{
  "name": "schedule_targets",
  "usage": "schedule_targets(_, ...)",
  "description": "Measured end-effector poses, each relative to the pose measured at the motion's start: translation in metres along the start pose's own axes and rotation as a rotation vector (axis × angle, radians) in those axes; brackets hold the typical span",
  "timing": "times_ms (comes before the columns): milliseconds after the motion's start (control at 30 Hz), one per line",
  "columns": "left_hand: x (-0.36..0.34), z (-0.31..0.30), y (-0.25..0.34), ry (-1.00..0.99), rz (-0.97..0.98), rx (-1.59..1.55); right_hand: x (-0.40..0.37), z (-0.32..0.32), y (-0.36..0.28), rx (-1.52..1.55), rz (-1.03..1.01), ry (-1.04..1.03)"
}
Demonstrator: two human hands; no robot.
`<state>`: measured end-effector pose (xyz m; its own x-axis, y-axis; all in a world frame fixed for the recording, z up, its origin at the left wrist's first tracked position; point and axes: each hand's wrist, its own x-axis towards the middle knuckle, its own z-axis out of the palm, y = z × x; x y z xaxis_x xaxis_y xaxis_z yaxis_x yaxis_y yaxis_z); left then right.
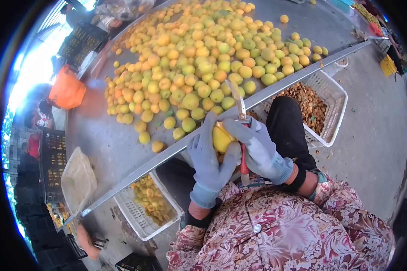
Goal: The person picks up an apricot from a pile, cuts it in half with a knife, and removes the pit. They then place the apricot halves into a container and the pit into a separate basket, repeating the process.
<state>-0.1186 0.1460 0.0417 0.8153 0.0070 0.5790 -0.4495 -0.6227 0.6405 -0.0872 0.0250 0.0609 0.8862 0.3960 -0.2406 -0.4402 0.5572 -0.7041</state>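
My left hand (211, 160), in a grey glove with a blue cuff, is closed round a yellow apricot (221, 137) just past the table's near edge. My right hand (263, 151), gloved the same way, grips a red-handled knife (244, 159) against the fruit's right side. The blade points up and away, above the table rim, and a metal tip shows below the handle. Whether the apricot's flesh is cut open is hard to make out. Just beyond both hands, a large heap of yellow, orange and green apricots (190, 67) covers much of the metal table (117, 151).
A white basket (338, 113) of brown apricot pits stands at my right knee. Below the table on the left, another white basket (122, 205) holds cut yellow fruit. An orange bag (67, 89), a pale shallow tub (79, 178) and black crates (53, 158) are along the left.
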Motion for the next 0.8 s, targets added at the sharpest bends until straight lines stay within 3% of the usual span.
schedule_targets(133,0.0,-0.013,-0.001,-0.133,0.013,0.159,-0.004,-0.002,-0.008,-0.062,0.167,-0.051)
schedule_targets(267,0.007,-0.016,-0.001,-0.186,0.123,0.295,0.004,-0.002,-0.002,-0.047,0.027,-0.125)
schedule_targets(333,0.009,-0.011,0.0,-0.088,0.178,0.254,0.003,0.006,-0.001,-0.053,-0.037,-0.121)
schedule_targets(400,0.01,-0.006,0.003,-0.045,0.177,0.263,0.003,0.016,-0.005,-0.117,-0.197,0.067)
schedule_targets(600,0.009,-0.004,-0.005,-0.036,0.174,0.28,0.008,-0.001,-0.002,-0.022,0.03,-0.08)
schedule_targets(667,0.009,-0.007,0.0,-0.057,0.206,0.306,0.003,0.008,-0.007,-0.07,0.002,-0.013)
schedule_targets(733,0.017,-0.01,0.005,-0.11,0.233,0.362,0.004,0.019,-0.006,0.034,-0.203,0.091)
schedule_targets(767,0.016,-0.006,0.004,-0.11,0.234,0.364,0.005,0.019,-0.005,0.035,-0.203,0.089)
schedule_targets(800,0.014,0.0,0.002,-0.025,0.165,0.25,0.007,0.017,-0.004,-0.01,-0.224,0.108)
